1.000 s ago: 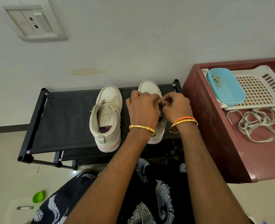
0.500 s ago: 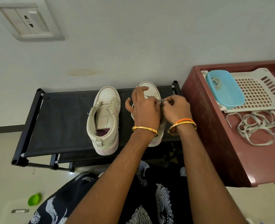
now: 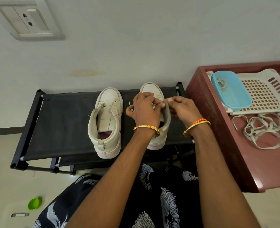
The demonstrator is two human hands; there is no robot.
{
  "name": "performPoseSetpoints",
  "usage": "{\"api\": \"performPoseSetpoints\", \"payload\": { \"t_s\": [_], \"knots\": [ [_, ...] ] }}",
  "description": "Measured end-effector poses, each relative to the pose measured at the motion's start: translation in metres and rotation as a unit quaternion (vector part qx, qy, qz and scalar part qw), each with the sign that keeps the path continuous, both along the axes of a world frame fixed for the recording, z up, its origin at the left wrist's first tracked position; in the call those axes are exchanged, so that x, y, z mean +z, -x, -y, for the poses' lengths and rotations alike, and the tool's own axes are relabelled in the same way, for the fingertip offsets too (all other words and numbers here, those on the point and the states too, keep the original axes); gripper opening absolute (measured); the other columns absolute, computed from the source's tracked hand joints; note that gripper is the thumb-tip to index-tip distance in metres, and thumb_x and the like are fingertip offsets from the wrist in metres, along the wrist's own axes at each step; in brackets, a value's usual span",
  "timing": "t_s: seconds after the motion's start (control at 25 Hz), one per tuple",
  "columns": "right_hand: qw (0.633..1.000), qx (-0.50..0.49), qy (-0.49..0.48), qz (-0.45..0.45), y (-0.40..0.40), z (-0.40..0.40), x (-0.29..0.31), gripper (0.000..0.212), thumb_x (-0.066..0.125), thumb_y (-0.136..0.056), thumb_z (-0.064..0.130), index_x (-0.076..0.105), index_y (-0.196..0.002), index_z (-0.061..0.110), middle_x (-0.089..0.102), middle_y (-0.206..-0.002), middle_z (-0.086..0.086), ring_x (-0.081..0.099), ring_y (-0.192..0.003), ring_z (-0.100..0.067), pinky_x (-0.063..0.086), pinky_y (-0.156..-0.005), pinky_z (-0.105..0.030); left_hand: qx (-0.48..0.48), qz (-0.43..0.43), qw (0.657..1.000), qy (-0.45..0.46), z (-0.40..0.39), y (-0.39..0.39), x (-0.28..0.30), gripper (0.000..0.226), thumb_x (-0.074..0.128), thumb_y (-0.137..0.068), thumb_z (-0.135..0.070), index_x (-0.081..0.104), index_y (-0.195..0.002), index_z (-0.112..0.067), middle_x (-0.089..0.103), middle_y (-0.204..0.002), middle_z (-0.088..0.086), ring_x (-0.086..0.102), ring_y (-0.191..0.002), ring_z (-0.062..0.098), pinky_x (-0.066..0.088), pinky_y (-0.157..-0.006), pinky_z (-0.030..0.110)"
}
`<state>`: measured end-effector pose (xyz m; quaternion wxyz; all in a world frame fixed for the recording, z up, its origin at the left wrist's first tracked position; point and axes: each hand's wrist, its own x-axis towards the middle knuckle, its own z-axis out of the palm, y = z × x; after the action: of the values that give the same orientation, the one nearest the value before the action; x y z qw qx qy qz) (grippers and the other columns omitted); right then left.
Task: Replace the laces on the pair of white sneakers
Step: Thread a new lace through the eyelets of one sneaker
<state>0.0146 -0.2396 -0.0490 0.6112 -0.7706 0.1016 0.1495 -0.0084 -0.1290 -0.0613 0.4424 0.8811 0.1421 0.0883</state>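
While both hands pinch it, left hand [image 3: 145,111] at 9 o'clock of right hand [image 3: 183,109], the limp lace [image 3: 130,107] threads best gripped near its stiff tip

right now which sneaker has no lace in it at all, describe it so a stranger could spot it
Find the black fabric shoe rack against the wall, where two white sneakers stand side by side with toes to the wall. It is the left sneaker, standing alone with nobody touching it. Its eyelets are bare and its tongue lies open, while both hands work on its neighbour, the right sneaker.
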Motion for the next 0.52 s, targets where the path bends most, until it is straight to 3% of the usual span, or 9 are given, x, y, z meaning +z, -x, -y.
{"api": "performPoseSetpoints", "payload": {
  "t_s": [0.16, 0.28, 0.4, 0.52],
  "knots": [
    [0.998, 0.003, -0.067, -0.020, -0.004, 0.004, -0.005, 0.014, 0.059, -0.092, 0.016, 0.064, -0.079, 0.015, 0.064, -0.080, -0.007, 0.061, -0.078, -0.022, 0.055, -0.074, -0.037, 0.012, 0.007, 0.999, 0.051, -0.007, -0.004, -0.001, 0.006, 0.075, -0.074, -0.023, 0.073, -0.078, -0.021, 0.061, -0.109, -0.011, 0.047, -0.114, 0.010, 0.022, -0.091, 0.036],
    [0.997, 0.028, -0.072, -0.022, -0.007, 0.006, -0.006, 0.012, 0.058, -0.091, 0.015, 0.065, -0.081, 0.013, 0.064, -0.080, -0.007, 0.061, -0.076, -0.020, 0.055, -0.073, -0.036, -0.006, 0.006, 0.997, 0.080, -0.011, -0.005, -0.003, 0.006, 0.077, -0.073, -0.023, 0.073, -0.076, -0.022, 0.060, -0.100, -0.015, 0.052, -0.109, 0.010, 0.026, -0.094, 0.038],
    [0.998, 0.057, 0.016, 0.020, -0.010, 0.003, -0.006, 0.015, 0.054, -0.094, 0.016, 0.063, -0.084, 0.011, 0.063, -0.081, -0.005, 0.060, -0.079, -0.020, 0.054, -0.077, -0.036, -0.014, 0.006, 0.993, 0.118, -0.012, -0.005, -0.001, 0.011, 0.077, -0.073, -0.023, 0.067, -0.071, -0.026, 0.059, -0.088, -0.018, 0.055, -0.099, 0.009, 0.033, -0.097, 0.045],
    [0.993, 0.065, 0.082, 0.057, -0.011, -0.001, -0.007, 0.015, 0.049, -0.097, 0.018, 0.061, -0.095, 0.008, 0.060, -0.085, -0.005, 0.058, -0.081, -0.017, 0.052, -0.077, -0.031, -0.029, -0.028, 0.996, 0.083, -0.012, -0.003, 0.004, 0.013, 0.074, -0.077, -0.031, 0.060, -0.076, -0.030, 0.061, -0.089, -0.017, 0.052, -0.098, 0.007, 0.023, -0.086, 0.034]
  ]
}}
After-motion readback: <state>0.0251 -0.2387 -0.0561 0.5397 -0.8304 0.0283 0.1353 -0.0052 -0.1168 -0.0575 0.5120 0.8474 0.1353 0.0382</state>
